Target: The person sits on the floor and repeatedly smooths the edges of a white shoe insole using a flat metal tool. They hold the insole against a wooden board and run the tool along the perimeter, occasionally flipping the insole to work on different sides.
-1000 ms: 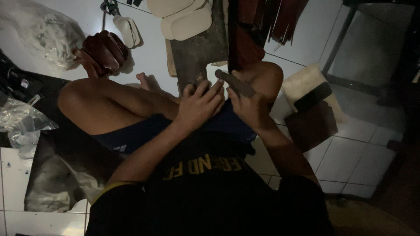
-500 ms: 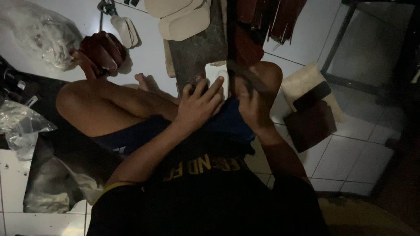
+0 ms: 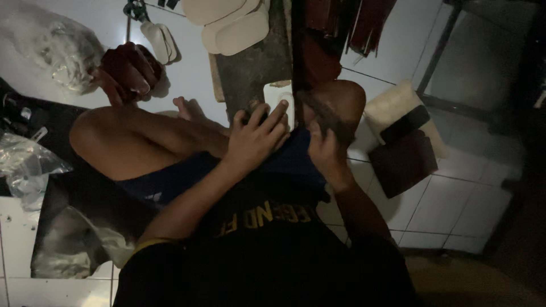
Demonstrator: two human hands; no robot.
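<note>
Pale flat sole-shaped piece (image 3: 280, 101): lies on a dark worn wooden work board (image 3: 250, 62), between the person's knees. Left hand (image 3: 256, 139): fingers spread, fingertips pressing flat on the piece's near end. Right hand (image 3: 323, 149): closed around a dark slim tool (image 3: 321, 113), apparently a blade; dim light hides detail. Beyond, on the board's far end: stacked cream sole cut-outs (image 3: 230, 25). Left, on white tiled floor (image 3: 449, 210): reddish-brown leather bundle (image 3: 128, 68), crumpled clear plastic bag (image 3: 62, 48). Right: dark brown leather squares (image 3: 404, 162).

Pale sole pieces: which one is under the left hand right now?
The single pale piece on the dark board, under the left hand fingertips. The other pale pieces lie stacked at the board's far end, untouched.
</note>
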